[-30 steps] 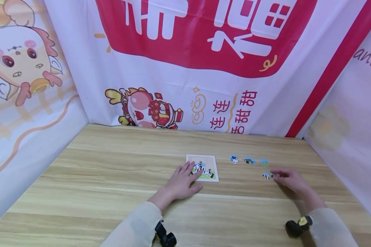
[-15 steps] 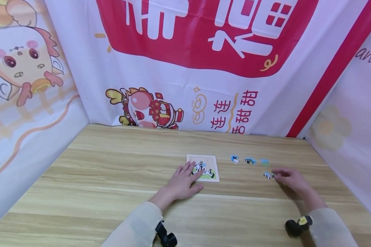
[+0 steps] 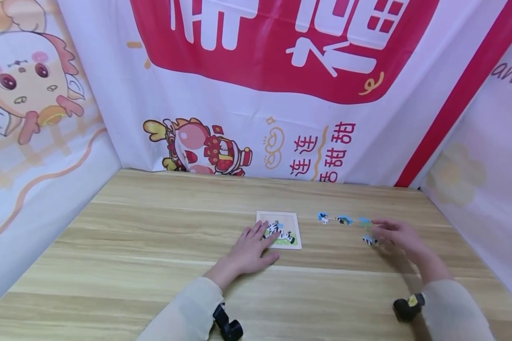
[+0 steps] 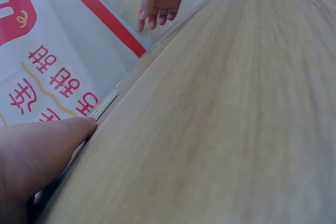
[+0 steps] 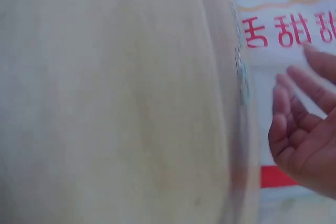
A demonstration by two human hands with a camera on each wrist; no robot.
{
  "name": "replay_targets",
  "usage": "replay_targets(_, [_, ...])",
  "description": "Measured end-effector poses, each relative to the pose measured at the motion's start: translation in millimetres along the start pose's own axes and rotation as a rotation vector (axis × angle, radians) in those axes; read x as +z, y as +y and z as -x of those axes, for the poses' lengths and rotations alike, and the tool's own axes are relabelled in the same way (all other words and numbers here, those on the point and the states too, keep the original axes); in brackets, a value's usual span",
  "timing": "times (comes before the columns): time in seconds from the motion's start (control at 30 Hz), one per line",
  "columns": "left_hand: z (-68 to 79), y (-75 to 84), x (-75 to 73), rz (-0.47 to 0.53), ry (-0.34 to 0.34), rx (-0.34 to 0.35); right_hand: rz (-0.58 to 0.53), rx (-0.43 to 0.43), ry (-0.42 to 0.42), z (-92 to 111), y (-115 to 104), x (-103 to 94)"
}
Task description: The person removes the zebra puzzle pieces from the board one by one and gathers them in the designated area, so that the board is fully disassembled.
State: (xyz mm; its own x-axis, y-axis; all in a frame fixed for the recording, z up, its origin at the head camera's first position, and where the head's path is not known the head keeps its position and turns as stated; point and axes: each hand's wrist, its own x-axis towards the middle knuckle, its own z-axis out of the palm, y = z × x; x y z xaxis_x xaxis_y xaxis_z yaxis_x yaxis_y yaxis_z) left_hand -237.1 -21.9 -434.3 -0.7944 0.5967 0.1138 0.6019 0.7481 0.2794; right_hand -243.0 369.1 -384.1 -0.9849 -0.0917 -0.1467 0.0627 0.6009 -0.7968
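As the empty, relaxed right hand (image 3: 402,237) lifts, the near puzzle piece (image 3: 369,240) lies outside the board (image 3: 288,221) the outspread left hand (image 3: 251,251) touches.

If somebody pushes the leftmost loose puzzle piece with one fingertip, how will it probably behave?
The puzzle piece would probably slide rather than roll, since it lies flat on the table. It is likely light, being much smaller than the left hand. Lifting may be fiddly, as it seems to rise barely above the wood.
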Motion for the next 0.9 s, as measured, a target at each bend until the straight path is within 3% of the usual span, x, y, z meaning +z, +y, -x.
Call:
replay_targets(0.33, [0.8,1.1,1.1,0.056,0.038,0.008,-0.008,-0.078,-0.040,-18,-42,33.3])
replay_targets(0.57, [-1.0,-3.7,0.7,0.120,0.153,-0.041,-0.093,-0.146,-0.086,-32,-72,66.8])
replay_targets(0.7, [-1.0,-7.7,-0.7,0.071,0.178,-0.082,-0.144,-0.190,-0.126,-38,-83,88.7])
replay_targets(0.9, [-2.7,-11.1,-0.9,-0.039,0.151,-0.171,-0.177,-0.212,-0.157,-42,-97,116.7])
